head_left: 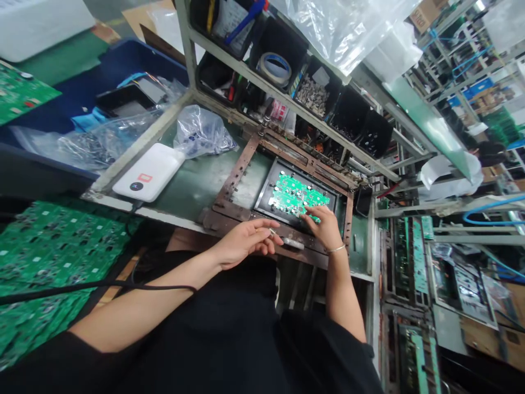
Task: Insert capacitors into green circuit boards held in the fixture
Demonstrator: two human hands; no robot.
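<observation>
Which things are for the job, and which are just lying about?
Probably for the job:
green circuit board, by the right hand
small pale piece, in the left hand
brown frame, around the board

Probably lying about:
white device, on the bench
tape roll, in a bin

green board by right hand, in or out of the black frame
In. The green board lies within the black frame, whose rim shows around it; the right hand overlaps it.
</observation>
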